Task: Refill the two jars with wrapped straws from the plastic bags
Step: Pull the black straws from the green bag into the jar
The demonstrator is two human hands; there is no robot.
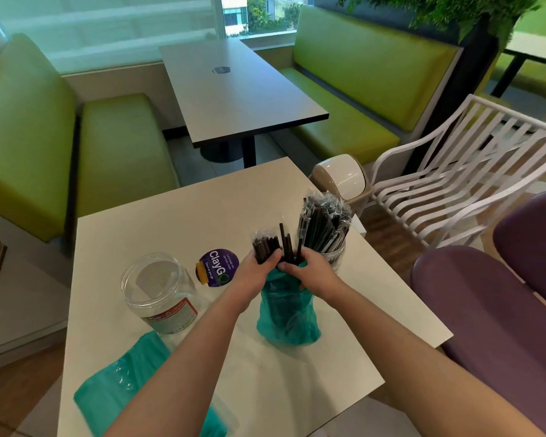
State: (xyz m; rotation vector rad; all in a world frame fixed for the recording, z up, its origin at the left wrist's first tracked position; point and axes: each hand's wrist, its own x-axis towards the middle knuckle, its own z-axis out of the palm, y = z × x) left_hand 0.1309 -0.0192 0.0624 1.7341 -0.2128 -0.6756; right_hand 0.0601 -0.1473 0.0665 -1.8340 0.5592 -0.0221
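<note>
A teal plastic bag (pixel 286 313) stands upright in the middle of the white table (pixel 158 216), with black wrapped straws (pixel 267 246) sticking out of its top. My left hand (pixel 259 271) grips a bundle of those straws at the bag's mouth. My right hand (pixel 309 271) holds the bag's top edge and a few straws beside it. Just behind my right hand, a clear jar (pixel 336 255) is packed with wrapped straws (pixel 325 225). A clear jar (pixel 160 293) with nothing in it stands at the left. A second teal bag (pixel 123 383) lies flat near the front left.
A round purple sticker (pixel 217 268) lies on the table between the jars. A small swing-lid bin (pixel 341 181) and a white slatted chair (pixel 454 171) stand beyond the right edge. Purple seats (pixel 492 310) sit at the right. Green benches flank a grey table (pixel 234 89) behind.
</note>
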